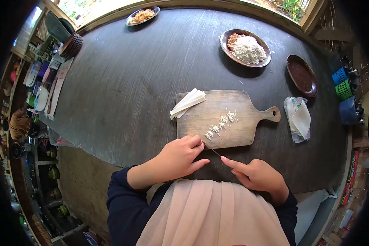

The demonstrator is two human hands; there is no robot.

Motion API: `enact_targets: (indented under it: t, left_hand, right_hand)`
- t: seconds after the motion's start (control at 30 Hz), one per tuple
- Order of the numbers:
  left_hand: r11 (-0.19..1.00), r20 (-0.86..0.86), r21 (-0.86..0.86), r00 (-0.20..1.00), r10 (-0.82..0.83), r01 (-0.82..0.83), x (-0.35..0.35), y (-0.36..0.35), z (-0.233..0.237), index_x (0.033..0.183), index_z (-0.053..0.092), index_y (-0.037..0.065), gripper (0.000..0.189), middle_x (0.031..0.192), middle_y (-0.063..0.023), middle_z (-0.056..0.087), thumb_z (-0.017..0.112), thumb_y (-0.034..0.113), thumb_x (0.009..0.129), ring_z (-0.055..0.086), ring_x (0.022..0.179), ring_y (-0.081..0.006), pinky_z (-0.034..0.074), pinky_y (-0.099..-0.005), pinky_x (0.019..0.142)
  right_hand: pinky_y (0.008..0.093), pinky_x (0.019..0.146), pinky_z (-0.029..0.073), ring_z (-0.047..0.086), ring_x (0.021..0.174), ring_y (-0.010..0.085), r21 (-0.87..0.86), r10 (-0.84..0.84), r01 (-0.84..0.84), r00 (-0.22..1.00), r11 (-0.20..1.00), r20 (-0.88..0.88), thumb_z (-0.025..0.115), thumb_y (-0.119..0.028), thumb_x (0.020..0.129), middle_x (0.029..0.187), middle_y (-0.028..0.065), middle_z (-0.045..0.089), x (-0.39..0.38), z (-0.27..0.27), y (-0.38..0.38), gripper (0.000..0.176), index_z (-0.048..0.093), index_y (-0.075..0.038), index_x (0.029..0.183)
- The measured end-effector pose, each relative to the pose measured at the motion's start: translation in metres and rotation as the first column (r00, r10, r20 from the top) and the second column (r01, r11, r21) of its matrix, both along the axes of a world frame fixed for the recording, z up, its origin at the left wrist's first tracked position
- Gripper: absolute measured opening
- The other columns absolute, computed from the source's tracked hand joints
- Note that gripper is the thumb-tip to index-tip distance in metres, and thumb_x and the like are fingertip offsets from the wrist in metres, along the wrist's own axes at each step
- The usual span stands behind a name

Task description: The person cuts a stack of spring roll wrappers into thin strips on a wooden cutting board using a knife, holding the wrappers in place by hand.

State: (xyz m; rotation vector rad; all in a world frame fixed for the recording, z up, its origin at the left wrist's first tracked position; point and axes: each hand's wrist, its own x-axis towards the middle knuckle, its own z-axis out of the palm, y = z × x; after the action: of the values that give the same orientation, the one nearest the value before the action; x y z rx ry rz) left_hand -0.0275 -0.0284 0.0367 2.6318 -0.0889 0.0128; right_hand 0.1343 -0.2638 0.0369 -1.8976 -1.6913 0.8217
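A wooden cutting board [229, 98] with a handle at its right lies on the dark table. Short thin white shreds [221, 125] run in a diagonal line across it. Flat white strips [188, 103] are stacked at its upper left corner, overhanging the edge. My left hand [182, 156] rests at the board's lower left corner, fingers curled down; what they press on is hidden. My right hand [256, 174] grips a knife [215, 152], index finger stretched along it. Its thin blade points to my left fingertips, and its handle is hidden in my palm.
A brown plate [225, 48] at the back holds white shreds and brownish pieces. Another plate [129, 21] stands far back. On the right are a dark oval dish [302, 76] and a plastic packet [298, 119] with white sheets. Stacked brown plates [71, 46] stand at the left.
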Motion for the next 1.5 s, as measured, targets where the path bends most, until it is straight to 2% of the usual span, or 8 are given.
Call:
enact_targets:
  t: [0.17,0.37,0.67,0.73,0.83,0.93,1.17,1.5]
  left_hand:
    - [1.0,0.011,0.001,1.0,0.0,0.0,0.0,0.0,0.0,0.103,0.066,-0.004,0.042,0.1,-0.0105,0.058,0.065,0.037,0.094,0.062,0.092,-0.0243,0.054,-0.0327,0.077]
    - [1.0,0.01,0.004,1.0,-0.004,0.004,0.0,0.0,-0.001,0.105,0.066,-0.004,0.043,0.1,-0.0104,0.058,0.065,0.037,0.094,0.062,0.093,-0.0241,0.054,-0.0326,0.077]
    - [1.0,0.023,0.013,1.0,0.006,-0.006,0.0,-0.001,-0.002,0.105,0.066,-0.004,0.042,0.099,-0.0093,0.058,0.065,0.037,0.094,0.062,0.091,-0.0236,0.054,-0.0326,0.075]
    - [1.0,0.03,0.009,0.999,0.018,-0.019,0.0,-0.001,-0.001,0.105,0.067,-0.003,0.04,0.098,-0.0089,0.059,0.065,0.036,0.094,0.063,0.09,-0.0235,0.054,-0.0327,0.075]
    - [0.999,-0.035,-0.012,0.999,0.04,-0.041,0.001,-0.001,0.003,0.106,0.068,-0.002,0.034,0.102,-0.0101,0.063,0.068,0.029,0.093,0.064,0.091,-0.0253,0.055,-0.0335,0.078]
    - [0.999,-0.014,-0.015,0.999,0.034,-0.034,0.001,-0.001,0.003,0.106,0.068,-0.002,0.031,0.101,-0.0104,0.063,0.067,0.027,0.094,0.064,0.091,-0.0256,0.054,-0.0341,0.078]
    - [0.999,-0.018,-0.028,1.0,0.024,-0.024,0.001,0.001,0.002,0.104,0.068,-0.002,0.029,0.1,-0.0102,0.062,0.067,0.026,0.094,0.064,0.09,-0.0261,0.054,-0.0344,0.077]
    - [1.0,-0.019,-0.018,1.0,0.024,-0.025,0.002,0.0,0.004,0.101,0.069,-0.001,0.03,0.099,-0.0091,0.062,0.07,0.028,0.092,0.064,0.088,-0.0251,0.055,-0.0337,0.075]
  right_hand:
    - [0.0396,0.046,0.044,0.054,0.044,0.0312,-0.016,0.004,-0.005,0.999,1.0,-0.034,0.064,-0.011,0.091,0.057,0.0138,0.056,0.001,-0.002,0.002,0.06,0.047,-0.019,0.148]
    - [0.0394,0.047,0.043,0.051,0.045,0.0318,-0.034,-0.053,0.048,0.985,0.998,-0.167,0.063,-0.01,0.093,0.059,0.0165,0.055,0.0,-0.005,0.005,0.056,0.049,-0.019,0.147]
    - [0.0422,0.045,0.044,0.052,0.042,0.0323,-0.145,0.015,-0.029,0.995,0.989,-0.097,0.06,-0.014,0.094,0.052,0.0147,0.052,0.007,0.012,-0.008,0.056,0.046,-0.021,0.149]
    - [0.0421,0.045,0.045,0.053,0.043,0.032,-0.031,0.013,-0.015,0.998,0.999,-0.067,0.06,-0.013,0.094,0.052,0.0144,0.052,0.004,0.003,-0.007,0.057,0.045,-0.02,0.149]
    - [0.0421,0.046,0.045,0.053,0.044,0.0324,0.001,-0.015,0.015,0.998,1.0,-0.061,0.061,-0.013,0.093,0.053,0.0148,0.052,0.0,-0.002,-0.001,0.058,0.046,-0.02,0.148]
    - [0.0424,0.046,0.045,0.053,0.044,0.0331,0.063,-0.082,0.083,0.996,0.995,-0.025,0.062,-0.013,0.093,0.053,0.0154,0.052,-0.002,-0.007,0.001,0.057,0.048,-0.019,0.147]
    - [0.04,0.047,0.044,0.053,0.045,0.0315,0.009,-0.041,0.041,0.997,0.999,-0.073,0.064,-0.01,0.091,0.059,0.0148,0.056,-0.002,-0.001,0.001,0.056,0.051,-0.018,0.145]
    - [0.0402,0.046,0.045,0.054,0.045,0.0319,0.015,-0.05,0.05,0.998,0.999,0.04,0.065,-0.01,0.09,0.056,0.0135,0.055,-0.01,-0.004,0.004,0.059,0.049,-0.021,0.146]
